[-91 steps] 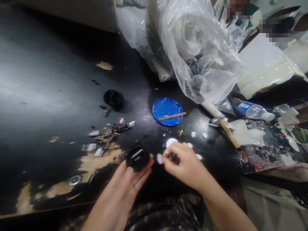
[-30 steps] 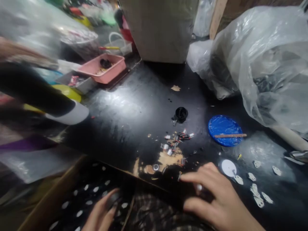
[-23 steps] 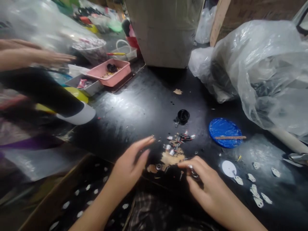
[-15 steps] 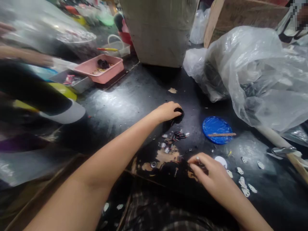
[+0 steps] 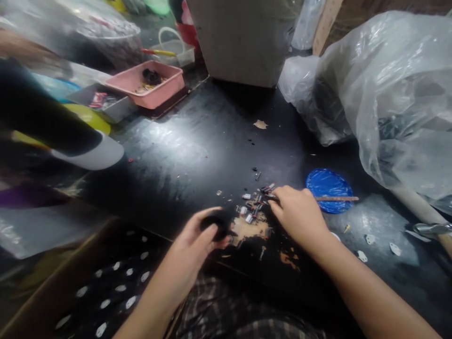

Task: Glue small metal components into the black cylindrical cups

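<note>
1. Between the thumb and fingers of the left hand [image 5: 206, 235], a black cup [image 5: 214, 225] is gripped, held just off the near edge of the worn patch [image 5: 249, 230] on the table [image 5: 176, 188].
2. Just right of that cup, the right hand [image 5: 271, 200] reaches down with its fingers bent and drawn together at the pile of small parts [image 5: 249, 217]. Whether it pinches one of them, I cannot tell.
3. Under and left of the right fingertips, the pile lies scattered, white, black and red, partly over the worn patch.
4. Beyond the pile, a small metal pin [image 5: 258, 176] lies by itself; nearer the wearer, below the right hand, lies a screw [image 5: 262, 253].
5. Right of the right hand, partly behind it, sits a blue lid [image 5: 326, 181] with a wooden stick [image 5: 341, 198] across it.
6. Beside the right wrist, a white disc [image 5: 336, 236] shows only in part; further right are a yellow bit [image 5: 346, 229] and white flat pieces [image 5: 395, 249].
7. Well beyond the right hand, a big plastic bag [image 5: 399, 94] is heaped up.
8. Far beyond the left hand stand a pink tray [image 5: 173, 84] and a grey box [image 5: 243, 42]; off to the left is another person's blurred hand [image 5: 31, 49].
</note>
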### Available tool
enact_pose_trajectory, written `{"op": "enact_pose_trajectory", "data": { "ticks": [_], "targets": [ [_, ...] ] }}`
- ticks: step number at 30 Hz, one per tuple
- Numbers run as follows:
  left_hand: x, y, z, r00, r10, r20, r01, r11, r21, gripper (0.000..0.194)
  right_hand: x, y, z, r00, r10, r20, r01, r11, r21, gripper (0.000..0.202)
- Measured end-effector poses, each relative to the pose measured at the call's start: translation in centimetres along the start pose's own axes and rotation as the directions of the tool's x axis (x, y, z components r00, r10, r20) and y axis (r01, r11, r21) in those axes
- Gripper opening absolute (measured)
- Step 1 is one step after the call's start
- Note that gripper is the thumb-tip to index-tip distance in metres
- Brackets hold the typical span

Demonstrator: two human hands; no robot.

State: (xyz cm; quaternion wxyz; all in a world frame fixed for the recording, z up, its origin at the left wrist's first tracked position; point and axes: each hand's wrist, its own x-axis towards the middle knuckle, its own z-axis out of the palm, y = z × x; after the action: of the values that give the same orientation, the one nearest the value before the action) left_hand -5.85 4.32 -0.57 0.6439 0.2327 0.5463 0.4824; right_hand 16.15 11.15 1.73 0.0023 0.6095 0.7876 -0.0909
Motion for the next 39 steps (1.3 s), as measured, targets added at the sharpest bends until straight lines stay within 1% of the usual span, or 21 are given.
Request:
{"op": "enact_pose_trajectory", "data": {
  "ticks": [2,4,7,10,12,14,17,20,22,24,25,27,28,30,31,32,35,37,39],
  "targets": [
    [-1.3,-1.1,0.1,0.999,-0.032,-0.028,0.03,0.998,-0.062,0.039,0.1,-0.1,0.1,1.0,-0.004,0.0,0.004,0.999,-0.035,0.017],
    [-1.6,-1.7,0.8,0.999,-0.037,-0.027,0.033,0.991,-0.126,0.031,0.1,-0.1,0.2,1.0,-0.005,0.002,0.005,0.999,-0.051,0.016],
    [-1.2,-2.1,2.6,1.0,0.007,0.011,-0.004,0.978,-0.206,0.022,-0.1,-0.1,0.4,1.0,0.011,-0.004,-0.011,0.999,-0.049,0.012],
    [-0.7,-2.1,4.4,0.997,0.044,0.067,-0.024,0.963,-0.269,0.018,-0.3,0.0,0.6,1.0,0.019,-0.016,-0.019,0.999,-0.03,0.009],
    [-0.5,-2.0,5.3,0.995,0.051,0.091,-0.022,0.955,-0.297,0.017,-0.5,0.1,0.5,1.0,0.011,-0.028,-0.012,1.0,-0.013,0.008],
    [-0.3,-1.9,5.9,0.992,0.057,0.112,-0.02,0.95,-0.31,0.018,-0.9,0.1,0.2,0.999,-0.007,-0.041,0.007,1.0,0.009,0.01],
    [-0.2,-2.0,6.4,0.988,0.052,0.148,-0.003,0.95,-0.312,0.022,-1.9,-0.3,-0.8,0.997,-0.064,-0.053,0.068,0.996,0.058,0.009],
    [-0.4,-2.1,6.8,0.987,0.0,0.162,0.054,0.943,-0.328,0.024,-3.3,-0.6,-1.9,0.992,-0.104,-0.066,0.111,0.987,0.118,0.008],
    [-0.7,-2.3,7.2,0.987,-0.037,0.155,0.093,0.926,-0.367,0.025,-4.2,-0.6,-2.4,0.993,-0.081,-0.087,0.097,0.976,0.194,0.006],
    [-1.2,-2.5,7.6,0.988,-0.054,0.141,0.109,0.902,-0.417,0.025,-5.2,-0.3,-2.4,0.993,-0.015,-0.116,0.056,0.931,0.362,0.007],
    [-1.4,-2.7,7.8,0.989,-0.054,0.135,0.109,0.891,-0.442,0.025,-5.6,-0.1,-2.3,0.992,0.036,-0.125,0.026,0.886,0.463,0.009],
    [-1.8,-3.0,8.3,0.991,-0.045,0.125,0.1,0.875,-0.473,0.024,-6.5,0.2,-2.0,0.981,0.155,-0.113,-0.046,0.762,0.645,0.011],
    [-2.0,-3.3,8.5,0.992,-0.041,0.121,0.095,0.872,-0.48,0.024,-6.9,0.3,-1.8,0.972,0.213,-0.097,-0.082,0.699,0.71,0.011],
    [-2.3,-3.7,8.9,0.994,-0.037,0.106,0.084,0.875,-0.477,0.023,-7.5,0.5,-1.4,0.953,0.295,-0.065,-0.127,0.584,0.802,0.009],
    [-2.4,-3.9,9.1,0.995,-0.041,0.092,0.079,0.879,-0.47,0.023,-7.7,0.5,-1.3,0.946,0.319,-0.057,-0.133,0.542,0.83,0.008],
    [-2.5,-4.1,9.3,0.996,-0.051,0.074,0.079,0.886,-0.457,0.024,-7.9,0.6,-1.2,0.941,0.333,-0.055,-0.136,0.523,0.842,0.008],
    [-2.6,-4.9,9.6,0.995,-0.101,0.015,0.099,0.914,-0.393,0.03,-8.3,1.1,-1.2,0.932,0.357,-0.064,-0.145,0.528,0.837,0.006],
    [-2.6,-5.4,9.6,0.99,-0.14,0.016,0.137,0.931,-0.338,0.035,-8.7,1.4,-1.3,0.93,0.361,-0.069,-0.144,0.53,0.836,0.005],
    [-2.6,-6.0,9.4,0.983,-0.177,0.042,0.182,0.941,-0.285,0.039,-9.1,1.6,-1.5,0.932,0.356,-0.066,-0.147,0.538,0.83,0.004]
  ]
}}
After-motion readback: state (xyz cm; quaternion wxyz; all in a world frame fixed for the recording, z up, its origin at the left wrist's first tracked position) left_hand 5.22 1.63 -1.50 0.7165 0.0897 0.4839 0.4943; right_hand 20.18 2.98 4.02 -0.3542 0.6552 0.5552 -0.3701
